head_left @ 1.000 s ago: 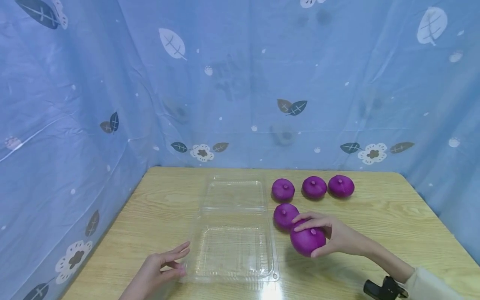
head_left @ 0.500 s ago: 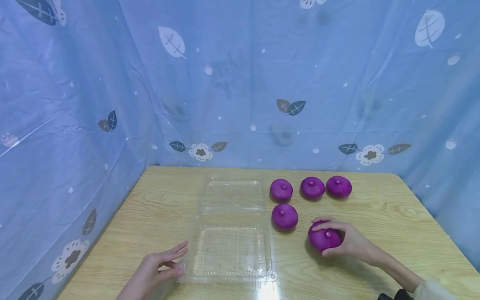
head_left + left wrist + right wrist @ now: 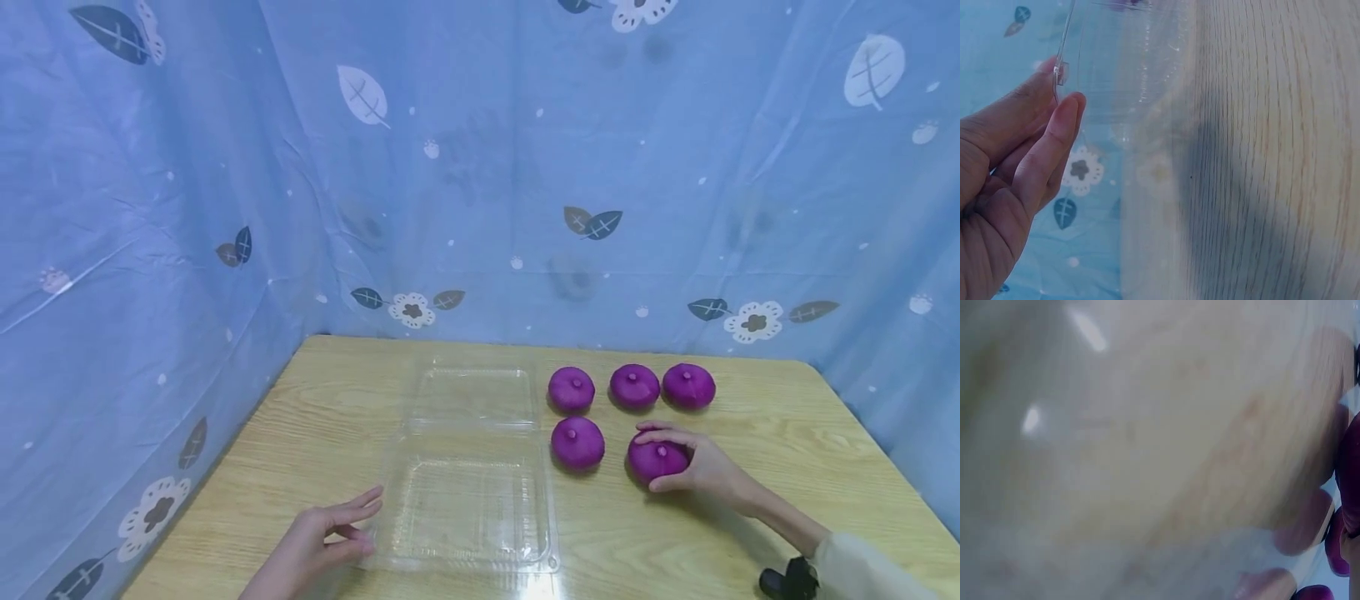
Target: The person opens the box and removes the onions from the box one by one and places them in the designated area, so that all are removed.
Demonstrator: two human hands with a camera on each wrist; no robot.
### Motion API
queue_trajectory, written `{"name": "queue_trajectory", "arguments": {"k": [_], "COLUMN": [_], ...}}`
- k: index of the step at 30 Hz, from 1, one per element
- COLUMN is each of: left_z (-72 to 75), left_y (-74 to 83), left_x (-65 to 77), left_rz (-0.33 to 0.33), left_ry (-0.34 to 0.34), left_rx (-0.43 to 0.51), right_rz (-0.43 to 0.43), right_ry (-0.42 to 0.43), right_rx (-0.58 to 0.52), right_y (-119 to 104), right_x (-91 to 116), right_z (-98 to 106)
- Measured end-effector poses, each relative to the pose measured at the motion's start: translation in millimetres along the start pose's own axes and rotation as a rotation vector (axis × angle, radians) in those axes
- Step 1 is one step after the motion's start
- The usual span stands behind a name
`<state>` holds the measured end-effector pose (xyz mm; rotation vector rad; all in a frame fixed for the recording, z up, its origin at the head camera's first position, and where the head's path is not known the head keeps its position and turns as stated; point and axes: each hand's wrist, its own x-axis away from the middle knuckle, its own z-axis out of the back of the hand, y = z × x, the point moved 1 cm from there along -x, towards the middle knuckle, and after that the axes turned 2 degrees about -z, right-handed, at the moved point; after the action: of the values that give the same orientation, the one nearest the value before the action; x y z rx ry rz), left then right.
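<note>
In the head view my left hand (image 3: 318,537) is at the near left corner of a clear plastic clamshell box (image 3: 468,508), which lies unfolded on the table. The left wrist view shows thumb and fingertips pinching the rim of the box (image 3: 1063,72) at a small tab. My right hand (image 3: 705,467) grips a round purple onion-like thing (image 3: 654,458) with a short stem nub, low over the wood right of the box. Two others like it, a front one (image 3: 577,443) and a back one (image 3: 572,389), sit between box and hand.
Two more purple onion-like things, one (image 3: 634,386) and its neighbour (image 3: 688,386), stand side by side at the back right. The wooden table (image 3: 757,408) ends at a blue patterned curtain (image 3: 480,167) behind and at both sides. The right wrist view is mostly blurred.
My right hand has carried its purple onion-like thing rightward and slightly back, away from the front one beside the box. The left hand has stayed at the box corner.
</note>
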<state>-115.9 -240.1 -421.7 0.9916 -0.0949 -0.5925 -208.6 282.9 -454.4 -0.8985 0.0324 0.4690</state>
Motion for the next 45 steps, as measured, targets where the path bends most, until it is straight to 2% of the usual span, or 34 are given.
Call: {"name": "queue_trajectory", "arguments": {"k": [4, 8, 11, 15, 23, 28, 31, 36, 38, 43, 45], "left_z": [-0.1, 0.0, 0.4, 0.4, -1.6, -1.6, -1.3, -0.3, 0.1, 2.4, 4.6], "left_y": [0.2, 0.9, 0.6, 0.4, -3.5, -3.9, -1.7, 0.9, 0.8, 0.8, 1.4], "left_x": [-0.9, -1.5, -2.2, -2.9, -5.9, -6.7, -6.4, -5.3, -6.0, -8.5, -9.0], "left_rz": [0.039, 0.059, 0.032, -0.011, -0.025, -0.059, -0.042, 0.044, 0.037, -0.032, -0.021], "left_ry": [-0.017, -0.018, -0.004, 0.017, 0.010, 0.029, 0.030, 0.002, -0.006, -0.004, -0.003], "left_rx": [0.033, 0.044, 0.015, -0.031, -0.032, -0.056, -0.052, 0.080, 0.117, 0.039, 0.017], "right_rz": [0.003, 0.081, 0.134, 0.148, 0.163, 0.081, 0.039, 0.015, 0.010, 0.004, 0.018], "right_ry": [0.016, 0.021, 0.027, 0.029, 0.039, 0.007, -0.017, -0.027, -0.026, 0.012, 0.044], "right_rx": [0.045, 0.061, 0.096, 0.124, 0.195, 0.098, 0.044, -0.008, -0.041, -0.088, -0.105], "right_y": [6, 11, 11, 9, 9, 12, 12, 13, 15, 15, 13], "right_x": [-6, -11, -12, -13, -8, -7, -7, -7, -8, -5, -2], "right_z": [5, 7, 6, 6, 10, 15, 17, 19, 20, 27, 33]}}
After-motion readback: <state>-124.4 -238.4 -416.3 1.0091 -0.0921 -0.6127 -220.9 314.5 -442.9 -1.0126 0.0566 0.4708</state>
